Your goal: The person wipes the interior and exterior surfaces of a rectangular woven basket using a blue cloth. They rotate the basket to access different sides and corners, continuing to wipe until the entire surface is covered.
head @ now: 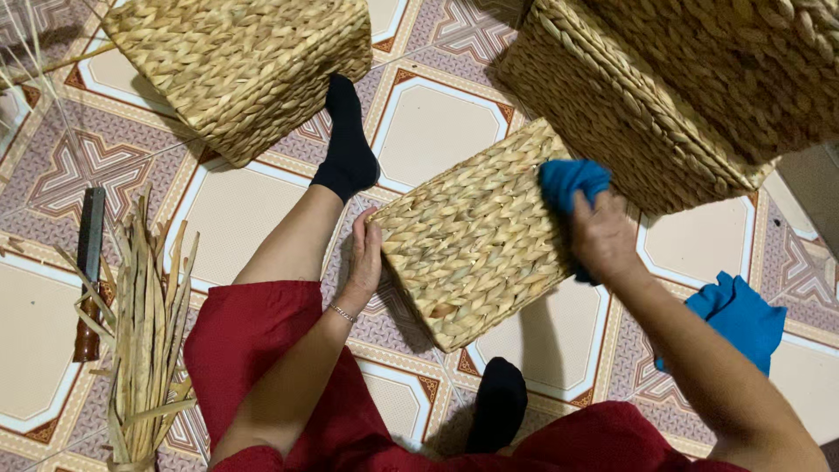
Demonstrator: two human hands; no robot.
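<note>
Head view: a woven straw basket (pixel 476 236) of pale braided strands lies tipped on the tiled floor (pixel 428 131) between two black-socked feet, its flat side up, its long axis running from near left to far right. The left hand (pixel 363 258) lies open against its left edge. The right hand (pixel 601 238) is clamped on a blue cloth (pixel 568 182), pressed to its far right corner.

Baskets crowd the top: one upper left (pixel 240 70), another upper right (pixel 690 96). Bare tile (pixel 236 214) sits open between them.
</note>
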